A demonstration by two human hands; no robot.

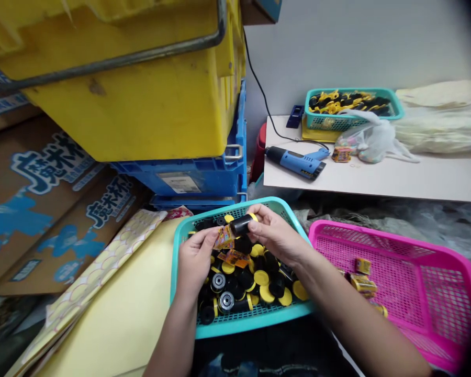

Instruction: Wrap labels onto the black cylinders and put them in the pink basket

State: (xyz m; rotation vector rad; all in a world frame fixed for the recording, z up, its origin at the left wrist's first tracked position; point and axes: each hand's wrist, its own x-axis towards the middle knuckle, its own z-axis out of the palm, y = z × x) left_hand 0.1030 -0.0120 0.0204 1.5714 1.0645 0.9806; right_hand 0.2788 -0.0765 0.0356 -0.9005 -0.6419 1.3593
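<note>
Between finger and thumb, my left hand (196,256) pinches a printed plastic sleeve (224,238) in orange and yellow. My right hand (272,230) grips a small black canister with a yellow cap (241,225), its dark end at the mouth of the sleeve. Whether the canister's end is inside the sleeve I cannot tell. Both hands are above a teal basket (255,319) full of black canisters and yellow caps (261,277). More orange printed sleeves (234,257) lie on the pile below my hands.
At right, a pink basket (400,283) holds several wrapped canisters (363,285). A blue heat gun (298,161), a plastic bag (372,137) and another teal basket (353,121) rest on the white table (377,180). Yellow (141,104) and blue crates (204,180) are stacked at left, beside cardboard boxes (35,209).
</note>
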